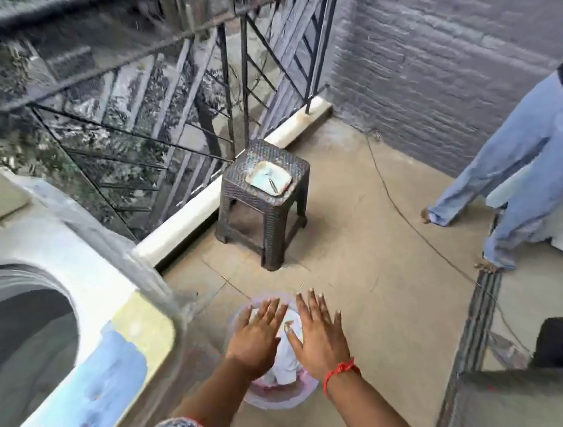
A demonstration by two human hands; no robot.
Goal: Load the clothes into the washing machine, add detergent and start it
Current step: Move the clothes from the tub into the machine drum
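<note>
Step in hand, as I judge it: the first pick-up, getting the clothes out of the tub and into the washer. No detergent in my view.

Nearest: my left hand (pixel 256 331) and right hand (pixel 318 334) reach down side by side over the pink tub (pixel 276 400) on the floor (pixel 389 258). Grip state: both hands apart, fingers straight and spread, palms down, clamped on nothing. I cannot tell whether the fingertips touch the cloth or hover just above it. A red thread (pixel 340 372) circles the right wrist.

The clothes (pixel 285 355), a white bundle, lie in the tub between and under the two hands.

Left of the tub: the washing machine (pixel 59 295), its round top opening uncovered, drum interior dark, so I cannot tell what is in it. The picture is smeared there.

Next move, my estimate: lower both hands, curl fingers round the bundle, lift, swing left over the opening. Loose ends may trail over the rim.

Farther out: a dark woven stool (pixel 263 211) with a square tray (pixel 269 177) on top, beside the railing (pixel 184 66). A cable (pixel 410 222) runs across the floor. At far right another person (pixel 526 161) in light jeans stands by the brick wall (pixel 442 63).
</note>
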